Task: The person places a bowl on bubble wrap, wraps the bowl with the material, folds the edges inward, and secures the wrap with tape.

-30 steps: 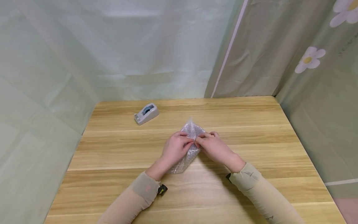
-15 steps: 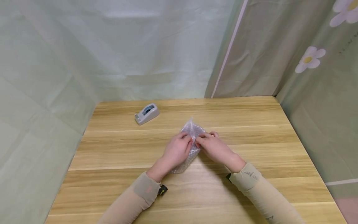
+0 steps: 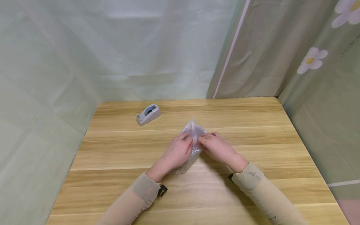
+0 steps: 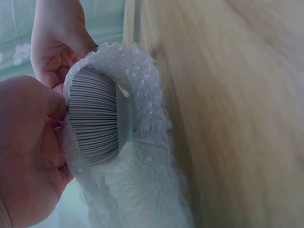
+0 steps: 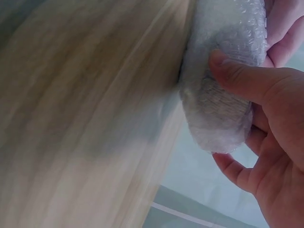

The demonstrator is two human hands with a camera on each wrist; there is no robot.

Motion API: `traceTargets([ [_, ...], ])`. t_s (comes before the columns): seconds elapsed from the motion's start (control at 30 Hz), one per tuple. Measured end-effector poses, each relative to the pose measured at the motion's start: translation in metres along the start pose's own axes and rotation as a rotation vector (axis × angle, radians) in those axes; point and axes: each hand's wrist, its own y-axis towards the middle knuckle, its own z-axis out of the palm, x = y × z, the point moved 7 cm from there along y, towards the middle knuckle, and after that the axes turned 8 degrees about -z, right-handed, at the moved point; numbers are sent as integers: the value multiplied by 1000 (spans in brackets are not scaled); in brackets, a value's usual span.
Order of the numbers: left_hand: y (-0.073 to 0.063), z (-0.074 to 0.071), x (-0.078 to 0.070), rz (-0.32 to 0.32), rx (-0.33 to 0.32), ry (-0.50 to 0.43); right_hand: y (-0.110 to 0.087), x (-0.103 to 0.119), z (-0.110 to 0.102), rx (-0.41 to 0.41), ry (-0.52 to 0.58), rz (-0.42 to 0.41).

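Note:
A sheet of clear bubble wrap (image 3: pixel 182 167) lies near the middle of the table, folded around a rounded white piece with fine black stripes (image 4: pixel 95 118). The piece shows through the wrap's open end in the left wrist view; its full shape is hidden. My left hand (image 3: pixel 177 152) pinches the upper layer of wrap from the left, fingers curled. From the right, my right hand (image 3: pixel 219 148) grips the wrapped bundle. In the right wrist view its thumb presses on the wrap (image 5: pixel 223 102) while the other fingers bend around the far side.
A grey tape dispenser (image 3: pixel 148 114) with a blue roll stands at the back left of the wooden table (image 3: pixel 253 118). Pale green curtains (image 3: pixel 154 56) hang behind and at both sides, close to the table's edges.
My left thumb, stretched toward the right hand a second ago, is now drawn back against the curled fingers. The right hand and bundle have barely moved; the tape dispenser stays put.

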Motion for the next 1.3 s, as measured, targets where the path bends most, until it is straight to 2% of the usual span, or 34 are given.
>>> traceTargets([
  [0.4, -2, 1, 0, 9, 66, 16, -6, -1, 0, -46, 8, -80],
  [0.83, -2, 4, 3, -16, 107, 16, -6, -1, 6, 41, -61, -35],
  [1.3, -2, 4, 3, 12, 121, 10, -4, -2, 11, 51, -102, -20],
])
